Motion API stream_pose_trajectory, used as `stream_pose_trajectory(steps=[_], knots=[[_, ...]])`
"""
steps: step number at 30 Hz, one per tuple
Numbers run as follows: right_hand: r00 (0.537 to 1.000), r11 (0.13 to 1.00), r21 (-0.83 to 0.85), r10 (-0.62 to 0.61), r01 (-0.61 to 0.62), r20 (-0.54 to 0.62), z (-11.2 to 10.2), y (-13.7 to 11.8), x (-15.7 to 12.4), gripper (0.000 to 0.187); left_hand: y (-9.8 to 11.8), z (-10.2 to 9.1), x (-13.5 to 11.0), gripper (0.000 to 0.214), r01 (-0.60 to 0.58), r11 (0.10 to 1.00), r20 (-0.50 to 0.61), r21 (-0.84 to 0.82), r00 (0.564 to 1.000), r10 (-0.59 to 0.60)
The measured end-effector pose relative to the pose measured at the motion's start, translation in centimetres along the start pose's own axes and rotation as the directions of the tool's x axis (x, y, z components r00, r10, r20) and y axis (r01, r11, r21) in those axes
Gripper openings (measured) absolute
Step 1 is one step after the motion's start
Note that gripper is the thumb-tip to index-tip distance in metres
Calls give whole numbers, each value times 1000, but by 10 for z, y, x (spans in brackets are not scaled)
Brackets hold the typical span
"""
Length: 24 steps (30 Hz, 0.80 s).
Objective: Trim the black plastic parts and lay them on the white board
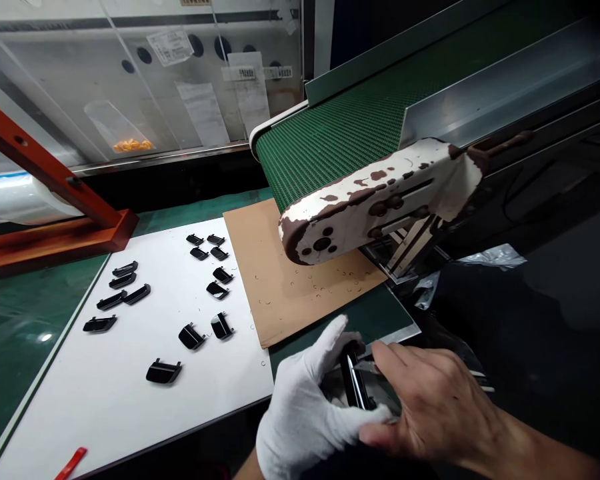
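My left hand (305,407), in a white glove, is closed around a black glossy plastic part (354,381) held upright at the table's front edge. My bare right hand (433,403) pinches a thin metal blade-like tool (367,366) against that part, thumb under the gloved fingers. Both hands meet just below the brown cardboard sheet (280,267). Several similar black plastic parts (164,371) lie spread on the white board (105,393) to the left.
A green conveyor belt (340,133) slopes down from the upper right, ending in a worn white end plate (370,200) above the cardboard. An orange frame (55,200) stands at left. A red tool (71,462) lies at the board's front corner. Clear panels with paper notices stand behind.
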State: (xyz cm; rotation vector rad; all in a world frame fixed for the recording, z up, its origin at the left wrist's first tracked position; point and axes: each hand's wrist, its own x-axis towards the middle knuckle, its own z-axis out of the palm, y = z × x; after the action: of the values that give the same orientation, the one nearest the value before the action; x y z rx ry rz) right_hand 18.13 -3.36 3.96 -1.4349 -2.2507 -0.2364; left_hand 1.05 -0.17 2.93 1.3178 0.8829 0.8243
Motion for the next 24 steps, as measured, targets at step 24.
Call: stream_pose_trajectory(steps=[24], knots=[[998, 999, -21, -35, 37, 51, -2, -2, -2, 80, -5, -3, -6, 85, -38, 997, -14, 70, 999, 39]])
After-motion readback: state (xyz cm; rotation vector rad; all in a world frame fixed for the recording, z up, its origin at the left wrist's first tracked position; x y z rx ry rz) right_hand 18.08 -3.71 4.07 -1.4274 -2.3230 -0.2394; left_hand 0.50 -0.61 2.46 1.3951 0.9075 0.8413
